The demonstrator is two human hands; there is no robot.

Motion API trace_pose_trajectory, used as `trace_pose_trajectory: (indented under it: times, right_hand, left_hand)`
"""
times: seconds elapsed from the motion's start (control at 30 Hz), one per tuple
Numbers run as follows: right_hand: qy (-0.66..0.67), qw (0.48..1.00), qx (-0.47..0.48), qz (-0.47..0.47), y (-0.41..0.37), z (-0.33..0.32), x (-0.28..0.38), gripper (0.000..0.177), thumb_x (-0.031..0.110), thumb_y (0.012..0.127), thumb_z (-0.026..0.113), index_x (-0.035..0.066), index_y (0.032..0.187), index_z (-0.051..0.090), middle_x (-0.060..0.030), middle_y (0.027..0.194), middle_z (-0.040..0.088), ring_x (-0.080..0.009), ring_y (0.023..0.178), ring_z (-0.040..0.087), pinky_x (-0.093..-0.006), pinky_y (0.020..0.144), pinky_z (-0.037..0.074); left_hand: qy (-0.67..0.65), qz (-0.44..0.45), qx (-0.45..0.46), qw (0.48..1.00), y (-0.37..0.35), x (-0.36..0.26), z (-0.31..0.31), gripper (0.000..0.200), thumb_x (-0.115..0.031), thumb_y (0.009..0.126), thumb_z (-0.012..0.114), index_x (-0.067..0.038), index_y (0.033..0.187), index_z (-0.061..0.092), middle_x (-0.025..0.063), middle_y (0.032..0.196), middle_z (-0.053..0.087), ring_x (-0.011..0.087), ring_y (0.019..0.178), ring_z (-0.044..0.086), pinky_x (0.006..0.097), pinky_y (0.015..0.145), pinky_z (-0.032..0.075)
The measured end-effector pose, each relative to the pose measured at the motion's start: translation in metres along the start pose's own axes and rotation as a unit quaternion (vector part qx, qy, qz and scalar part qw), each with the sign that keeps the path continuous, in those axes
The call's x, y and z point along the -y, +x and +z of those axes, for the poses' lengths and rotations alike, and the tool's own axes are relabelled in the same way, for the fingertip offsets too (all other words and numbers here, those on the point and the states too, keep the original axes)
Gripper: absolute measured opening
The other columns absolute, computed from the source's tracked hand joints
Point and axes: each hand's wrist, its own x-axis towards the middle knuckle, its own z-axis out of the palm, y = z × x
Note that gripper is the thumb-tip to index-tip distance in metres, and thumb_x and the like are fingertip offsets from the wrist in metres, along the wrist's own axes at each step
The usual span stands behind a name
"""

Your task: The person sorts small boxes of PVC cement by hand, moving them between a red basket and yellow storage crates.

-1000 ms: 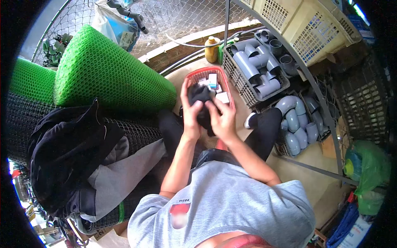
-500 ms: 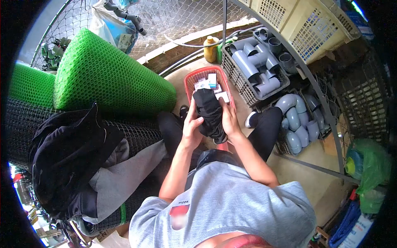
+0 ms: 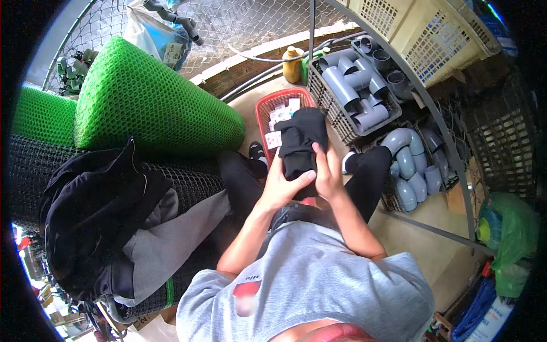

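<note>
A bundle of black cloth (image 3: pixel 300 139) is held between my two hands, above my lap and over the near right part of a red basket (image 3: pixel 261 117). My left hand (image 3: pixel 285 185) grips its lower left side, the thumb lying across the front. On the lower right side, my right hand (image 3: pixel 329 174) presses against the cloth with its fingers pointing up. Small white boxes (image 3: pixel 274 139) lie in the basket, partly hidden by the cloth.
Green mesh rolls (image 3: pixel 154 102) and a black jacket (image 3: pixel 85 211) are at the left. Crates of grey pipe fittings (image 3: pixel 339 85) stand at the right, below a cream crate (image 3: pixel 421 40). A yellow bottle (image 3: pixel 292 65) stands behind the basket.
The black cloth has shifted slightly right and looks wider and more folded. Both hands have moved closer together, and the left thumb now reaches across the cloth. More boxes show at the basket's left.
</note>
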Motion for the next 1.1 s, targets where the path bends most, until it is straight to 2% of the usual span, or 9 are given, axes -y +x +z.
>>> trace_pose_trajectory:
  times: [0.17, 0.3, 0.43, 0.57, 0.67, 0.8, 0.9, 1.03, 1.1]
  right_hand:
    - [0.189, 0.974, -0.07, 0.107, 0.017, -0.02, 0.022, 0.034, 0.016, 0.104, 0.055, -0.003, 0.13, 0.065, -0.0089, 0.122, 0.07, -0.0155, 0.109, 0.065, -0.0308, 0.095, 0.051]
    - [0.413, 0.89, -0.117, 0.154, 0.024, -0.025, 0.036, 0.051, 0.03, 0.108, 0.038, -0.002, 0.147, 0.048, -0.0172, 0.14, 0.062, -0.0274, 0.127, 0.062, -0.0398, 0.113, 0.046]
    - [0.552, 0.808, -0.105, 0.178, 0.026, -0.036, 0.0, 0.053, 0.033, 0.107, 0.038, 0.0, 0.148, 0.047, -0.014, 0.145, 0.058, -0.0253, 0.131, 0.059, -0.0409, 0.115, 0.045]
    - [0.322, 0.934, -0.022, 0.151, 0.017, -0.019, 0.004, 0.053, 0.036, 0.108, 0.034, 0.001, 0.144, 0.05, -0.013, 0.141, 0.061, -0.0234, 0.126, 0.061, -0.0389, 0.109, 0.049]
    - [0.212, 0.971, 0.018, 0.113, -0.015, -0.013, -0.057, 0.049, 0.035, 0.107, 0.046, 0.0, 0.142, 0.051, -0.0093, 0.13, 0.065, -0.0183, 0.113, 0.064, -0.0357, 0.1, 0.052]
    - [0.153, 0.978, 0.092, 0.108, -0.042, -0.002, -0.056, 0.056, 0.04, 0.109, 0.044, 0.003, 0.151, 0.043, -0.0096, 0.143, 0.056, -0.0186, 0.125, 0.059, -0.0359, 0.106, 0.05]
    - [0.3, 0.939, 0.063, 0.158, -0.05, 0.015, -0.045, 0.058, 0.032, 0.112, 0.039, 0.007, 0.162, 0.024, -0.0083, 0.153, 0.047, -0.0171, 0.134, 0.052, -0.0345, 0.113, 0.044]
    - [0.266, 0.951, 0.039, 0.155, -0.035, 0.011, -0.027, 0.053, 0.031, 0.111, 0.039, 0.0, 0.153, 0.04, -0.0112, 0.146, 0.051, -0.0205, 0.132, 0.052, -0.037, 0.113, 0.041]
    - [0.176, 0.981, 0.028, 0.076, -0.013, 0.006, -0.033, 0.052, 0.031, 0.11, 0.041, -0.001, 0.151, 0.041, -0.0108, 0.143, 0.053, -0.0205, 0.13, 0.053, -0.0379, 0.112, 0.042]
  left_hand:
    - [-0.156, 0.024, -0.015, 0.987, 0.012, 0.016, -0.007, 0.089, -0.009, 0.082, 0.075, -0.003, 0.157, 0.028, 0.0126, 0.148, 0.05, 0.0233, 0.135, 0.051, 0.0358, 0.114, 0.042]
    - [-0.163, 0.057, -0.034, 0.984, 0.012, 0.006, -0.015, 0.084, -0.013, 0.078, 0.083, -0.008, 0.146, 0.033, 0.0175, 0.141, 0.051, 0.0267, 0.132, 0.055, 0.0406, 0.113, 0.045]
    - [-0.176, 0.045, 0.016, 0.983, 0.012, 0.004, -0.013, 0.086, -0.008, 0.075, 0.087, -0.009, 0.145, 0.035, 0.0172, 0.139, 0.054, 0.0263, 0.132, 0.054, 0.0409, 0.113, 0.043]
    - [-0.196, 0.005, 0.006, 0.981, 0.008, 0.015, 0.001, 0.086, -0.015, 0.083, 0.084, -0.006, 0.152, 0.032, 0.0164, 0.147, 0.05, 0.025, 0.137, 0.049, 0.0405, 0.118, 0.035]
    - [-0.176, -0.022, -0.084, 0.981, 0.011, 0.018, 0.018, 0.063, -0.045, 0.096, 0.066, -0.003, 0.139, 0.047, 0.0085, 0.133, 0.056, 0.0203, 0.125, 0.052, 0.0379, 0.108, 0.042]
    - [0.132, 0.133, -0.157, 0.97, 0.018, 0.022, -0.001, 0.041, -0.034, 0.106, 0.05, 0.001, 0.128, 0.053, 0.0092, 0.115, 0.062, 0.0169, 0.107, 0.059, 0.0325, 0.098, 0.046]
    - [0.041, 0.166, -0.223, 0.96, 0.02, 0.006, 0.006, 0.036, -0.017, 0.106, 0.059, -0.001, 0.137, 0.05, 0.0099, 0.114, 0.064, 0.0159, 0.105, 0.06, 0.032, 0.096, 0.047]
    - [0.182, 0.122, -0.086, 0.972, 0.014, 0.007, -0.009, 0.04, -0.013, 0.109, 0.051, 0.0, 0.147, 0.055, 0.0112, 0.143, 0.061, 0.0169, 0.129, 0.056, 0.0323, 0.112, 0.041]
    - [0.103, 0.081, -0.038, 0.991, 0.005, 0.002, -0.003, 0.045, -0.012, 0.105, 0.058, 0.001, 0.147, 0.049, 0.0128, 0.137, 0.062, 0.0173, 0.13, 0.055, 0.0344, 0.112, 0.041]
